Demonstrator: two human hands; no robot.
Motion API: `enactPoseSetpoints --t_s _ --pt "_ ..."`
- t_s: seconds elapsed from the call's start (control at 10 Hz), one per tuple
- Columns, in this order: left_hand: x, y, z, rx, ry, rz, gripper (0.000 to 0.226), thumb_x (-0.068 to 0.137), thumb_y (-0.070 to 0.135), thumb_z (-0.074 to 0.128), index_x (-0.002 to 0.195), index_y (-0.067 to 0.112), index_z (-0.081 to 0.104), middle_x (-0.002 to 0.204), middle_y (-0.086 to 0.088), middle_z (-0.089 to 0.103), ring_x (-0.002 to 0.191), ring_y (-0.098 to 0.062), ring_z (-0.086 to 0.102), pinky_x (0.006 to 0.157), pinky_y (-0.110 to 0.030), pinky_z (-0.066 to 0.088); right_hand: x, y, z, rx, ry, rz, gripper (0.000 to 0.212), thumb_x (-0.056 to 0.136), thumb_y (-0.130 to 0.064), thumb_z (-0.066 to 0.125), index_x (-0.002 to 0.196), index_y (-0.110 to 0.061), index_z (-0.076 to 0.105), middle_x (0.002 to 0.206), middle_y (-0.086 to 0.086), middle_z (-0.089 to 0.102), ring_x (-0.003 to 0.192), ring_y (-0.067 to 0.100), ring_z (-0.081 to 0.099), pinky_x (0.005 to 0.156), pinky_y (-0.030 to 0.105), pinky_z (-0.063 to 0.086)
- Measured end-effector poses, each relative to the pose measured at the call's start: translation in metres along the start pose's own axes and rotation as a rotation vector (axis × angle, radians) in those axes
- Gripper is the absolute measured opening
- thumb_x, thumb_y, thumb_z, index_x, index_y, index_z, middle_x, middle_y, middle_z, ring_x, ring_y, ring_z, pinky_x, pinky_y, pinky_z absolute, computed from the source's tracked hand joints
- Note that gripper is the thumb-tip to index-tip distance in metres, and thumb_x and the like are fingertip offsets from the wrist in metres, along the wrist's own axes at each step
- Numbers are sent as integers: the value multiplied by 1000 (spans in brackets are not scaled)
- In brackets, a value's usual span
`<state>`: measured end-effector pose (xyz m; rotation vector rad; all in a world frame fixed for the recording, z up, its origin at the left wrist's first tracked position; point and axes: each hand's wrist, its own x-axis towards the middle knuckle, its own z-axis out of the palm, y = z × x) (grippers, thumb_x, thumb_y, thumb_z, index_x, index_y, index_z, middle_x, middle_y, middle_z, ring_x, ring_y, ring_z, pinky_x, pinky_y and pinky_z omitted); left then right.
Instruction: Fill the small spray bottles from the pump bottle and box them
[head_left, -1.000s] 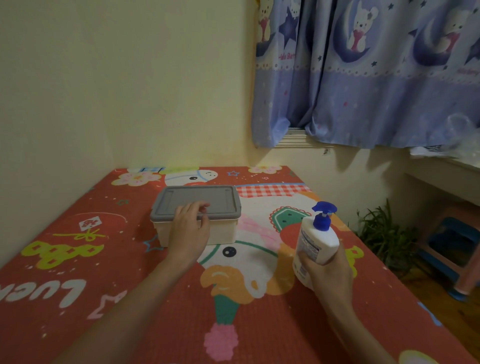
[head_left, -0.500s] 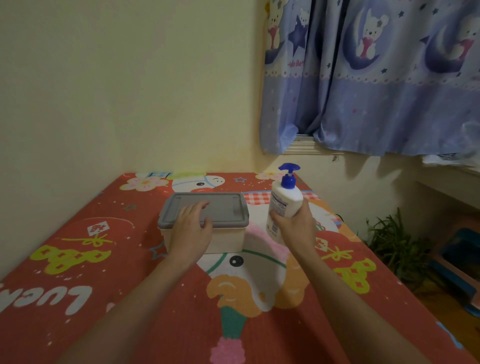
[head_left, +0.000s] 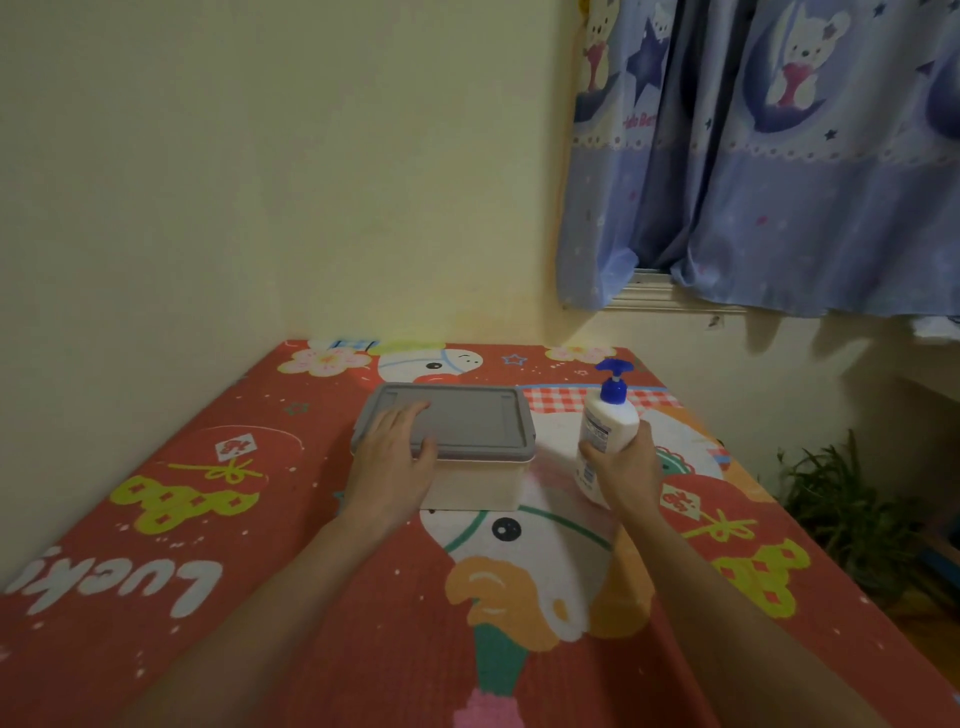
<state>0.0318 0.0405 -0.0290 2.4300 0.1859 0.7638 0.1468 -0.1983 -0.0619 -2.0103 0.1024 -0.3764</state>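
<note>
L hand (head_left: 390, 457): flat on grey lid (head_left: 457, 421) of box (head_left: 475, 483), fingers spread, not gripping.
R hand (head_left: 626, 467): wrapped round pump bottle (head_left: 605, 428), upright, just right of box.
Surface: red cartoon mat (head_left: 208, 519).

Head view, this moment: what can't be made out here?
- Inside of the box: hidden by its closed grey lid. No small spray bottles visible.
- Pump bottle label: too small and blurred to read; lower part covered by the right hand.
- Box's left front corner: covered by the left hand.
</note>
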Motion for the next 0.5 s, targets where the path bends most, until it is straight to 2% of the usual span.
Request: enactPoseSetpoints --t_s 0.2,0.4,0.5 --pt "-2 -2 5 3 -13 -9 43 97 23 50 139 20 46 143 0 49 135 -19 40 114 -37 30 3 10 -4 29 1 8 59 77 -22 76 125 -16 42 127 8 59 113 31 60 89 50 51" --pt "-6 -2 8 5 -31 -15 43 98 27 48 141 22 45 144 3 47 136 -15 37 113 -35 29 3 9 -8 102 -80 21 64 79 -21 74 129 -16 36 129 8 55 117 31 57 91 51 50" --pt "-5 -2 6 -13 -20 -28 44 98 26 49 141 22 45 145 2 47 136 -16 39 113 -36 30 2 5 -16 151 75 -33 69 78 -39 72 132 -20 34 129 3 51 114 24 56 90 49 51"
